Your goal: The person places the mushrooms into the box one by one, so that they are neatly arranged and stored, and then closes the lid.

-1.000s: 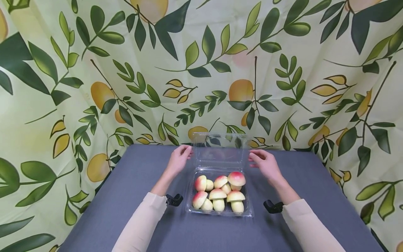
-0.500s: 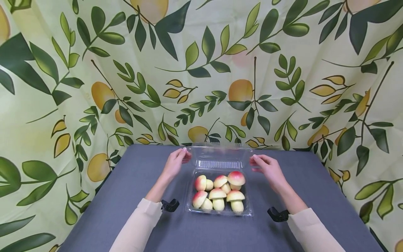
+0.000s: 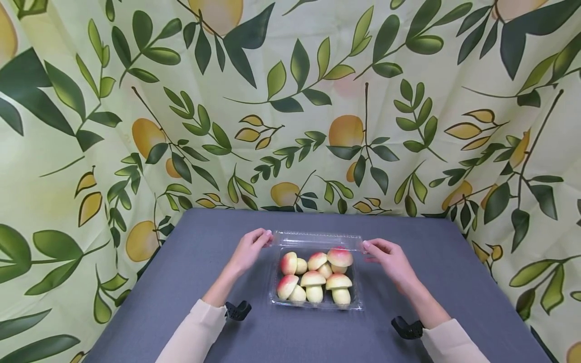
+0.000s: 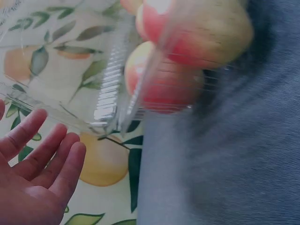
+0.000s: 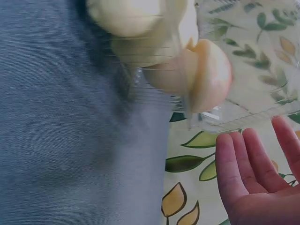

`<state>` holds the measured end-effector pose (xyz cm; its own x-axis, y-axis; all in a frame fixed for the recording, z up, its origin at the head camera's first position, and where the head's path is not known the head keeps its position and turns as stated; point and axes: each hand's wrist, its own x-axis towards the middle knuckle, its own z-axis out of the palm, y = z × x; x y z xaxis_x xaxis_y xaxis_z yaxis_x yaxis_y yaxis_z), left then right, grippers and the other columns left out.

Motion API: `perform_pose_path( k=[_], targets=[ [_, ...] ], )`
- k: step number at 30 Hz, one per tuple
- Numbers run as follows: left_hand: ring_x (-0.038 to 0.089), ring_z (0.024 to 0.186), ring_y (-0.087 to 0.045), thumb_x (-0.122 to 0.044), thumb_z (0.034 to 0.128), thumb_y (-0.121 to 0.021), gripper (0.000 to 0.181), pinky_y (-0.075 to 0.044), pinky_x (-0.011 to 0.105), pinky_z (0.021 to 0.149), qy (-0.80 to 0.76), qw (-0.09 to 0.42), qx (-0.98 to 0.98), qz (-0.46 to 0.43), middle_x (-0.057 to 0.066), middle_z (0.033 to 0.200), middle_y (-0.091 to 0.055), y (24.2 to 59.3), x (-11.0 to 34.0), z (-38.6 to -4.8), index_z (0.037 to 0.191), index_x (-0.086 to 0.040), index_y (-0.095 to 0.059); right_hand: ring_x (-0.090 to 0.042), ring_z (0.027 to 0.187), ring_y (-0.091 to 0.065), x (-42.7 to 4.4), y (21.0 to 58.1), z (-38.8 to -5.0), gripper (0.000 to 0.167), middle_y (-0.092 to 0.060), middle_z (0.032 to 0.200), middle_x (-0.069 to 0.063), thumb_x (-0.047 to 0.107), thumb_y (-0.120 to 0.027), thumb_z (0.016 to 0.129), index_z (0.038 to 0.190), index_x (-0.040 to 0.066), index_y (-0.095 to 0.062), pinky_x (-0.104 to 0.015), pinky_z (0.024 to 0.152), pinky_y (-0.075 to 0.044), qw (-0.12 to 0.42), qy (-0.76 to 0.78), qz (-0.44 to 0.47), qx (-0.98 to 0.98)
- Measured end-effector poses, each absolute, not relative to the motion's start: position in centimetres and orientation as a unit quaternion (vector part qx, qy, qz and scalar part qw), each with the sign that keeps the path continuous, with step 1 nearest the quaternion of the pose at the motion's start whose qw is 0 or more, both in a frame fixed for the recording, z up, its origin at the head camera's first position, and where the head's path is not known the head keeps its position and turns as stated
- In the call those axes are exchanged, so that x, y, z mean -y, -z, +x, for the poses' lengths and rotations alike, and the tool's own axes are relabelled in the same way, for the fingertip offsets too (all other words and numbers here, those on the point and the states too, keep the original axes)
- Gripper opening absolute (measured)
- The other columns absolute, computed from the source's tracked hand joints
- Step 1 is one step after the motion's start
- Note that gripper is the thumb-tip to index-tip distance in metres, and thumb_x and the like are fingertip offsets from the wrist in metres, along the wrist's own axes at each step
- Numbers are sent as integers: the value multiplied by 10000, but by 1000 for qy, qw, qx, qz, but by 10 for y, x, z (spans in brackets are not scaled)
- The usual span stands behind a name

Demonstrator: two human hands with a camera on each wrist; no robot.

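A clear plastic clamshell box [image 3: 317, 306] lies on the table, holding several mushroom-shaped pieces [image 3: 313, 279] with pale yellow stems and reddish caps. Its hinged lid [image 3: 317, 239] is raised and slants over the back row. At the lid's left corner, my left hand [image 3: 249, 249] pinches the edge, thumb uppermost. My right hand [image 3: 390, 259] pinches the opposite corner in the same way. In the left wrist view, the other fingers [image 4: 49, 157] stretch out beside the lid. The right wrist view shows straight fingers [image 5: 248, 164] below the lid's rim, with the thumb out of sight.
A grey cloth-covered table [image 3: 181, 282] carries the box. Behind it and along both sides hangs a curtain [image 3: 204, 126] printed with leaves and fruit. Black wrist mounts [image 3: 238, 310] sit at both wrists, next to light sleeves.
The lid has swung from nearly upright forward and down toward the box. Both hands have come down and nearer with its corners. The box and its pieces have stayed in place.
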<state>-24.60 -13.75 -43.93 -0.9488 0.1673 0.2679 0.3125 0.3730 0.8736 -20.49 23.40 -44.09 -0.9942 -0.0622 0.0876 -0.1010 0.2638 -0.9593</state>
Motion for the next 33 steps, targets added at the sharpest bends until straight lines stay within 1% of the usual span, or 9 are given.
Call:
perform_pose_path(
  k=[3, 7, 10, 12, 17, 19, 23, 27, 33],
  targets=[
    [183, 861, -615, -167, 1033, -583, 213, -509, 349, 815, 515, 78, 840, -153, 53, 898, -669, 446, 140, -240, 983, 3, -701, -118, 965, -677, -235, 446, -199, 415, -680, 1194, -207, 313, -624, 1026, 1215, -54, -667, -346, 886, -570, 13, -588, 51, 807],
    [197, 942, -645, -155, 1008, -620, 145, -525, 399, 885, 497, 81, 850, -155, 20, 966, -681, 453, 140, -233, 1026, -49, -718, -144, 950, -661, -235, 453, -192, 394, -696, 1144, -159, 316, -635, 1018, 1220, -20, -678, -363, 866, -567, 15, -572, 45, 819],
    [223, 987, -656, -134, 996, -630, 138, -529, 424, 937, 497, 78, 849, -161, 40, 1006, -675, 459, 139, -229, 1055, -42, -716, -176, 965, -654, -234, 459, -187, 376, -696, 1138, -137, 296, -639, 1017, 1229, -12, -677, -342, 847, -558, 18, -561, 43, 826],
    [232, 989, -656, -110, 987, -635, 133, -538, 415, 934, 497, 78, 848, -165, 50, 1016, -665, 463, 138, -227, 1062, -31, -710, -189, 993, -651, -232, 463, -184, 367, -698, 1143, -120, 299, -650, 1009, 1231, 8, -682, -313, 839, -545, 21, -547, 42, 836],
    [230, 981, -653, -56, 966, -643, 116, -556, 382, 904, 489, 76, 852, -171, 49, 1022, -651, 474, 137, -222, 1062, -25, -698, -222, 1094, -631, -227, 473, -179, 371, -693, 1185, -87, 329, -660, 1001, 1249, 54, -685, -324, 876, -520, 20, -508, 41, 860],
    [232, 981, -652, -46, 962, -644, 119, -557, 372, 899, 485, 73, 854, -173, 52, 1025, -654, 477, 136, -221, 1068, -27, -696, -242, 1121, -626, -226, 476, -177, 366, -691, 1197, -86, 321, -664, 1000, 1253, 57, -685, -339, 890, -518, 18, -508, 38, 860],
    [242, 989, -661, -38, 962, -644, 140, -563, 373, 891, 483, 64, 855, -175, 70, 1049, -673, 484, 137, -220, 1095, -27, -687, -252, 1134, -619, -224, 480, -176, 354, -689, 1201, -90, 294, -678, 992, 1251, 54, -684, -320, 887, -518, 15, -516, 34, 856],
    [241, 1006, -671, -51, 969, -644, 159, -566, 368, 889, 483, 50, 858, -166, 79, 1080, -687, 491, 137, -220, 1125, -48, -678, -237, 1106, -624, -223, 482, -175, 347, -686, 1194, -106, 256, -691, 984, 1253, 39, -675, -288, 858, -524, 12, -528, 33, 848],
    [259, 1019, -671, -78, 982, -639, 172, -568, 375, 880, 485, 42, 858, -163, 92, 1103, -683, 495, 137, -217, 1149, -46, -658, -210, 1059, -629, -222, 488, -175, 318, -681, 1178, -123, 149, -704, 967, 1255, 22, -662, -263, 835, -529, 11, -546, 36, 837]
  ],
)
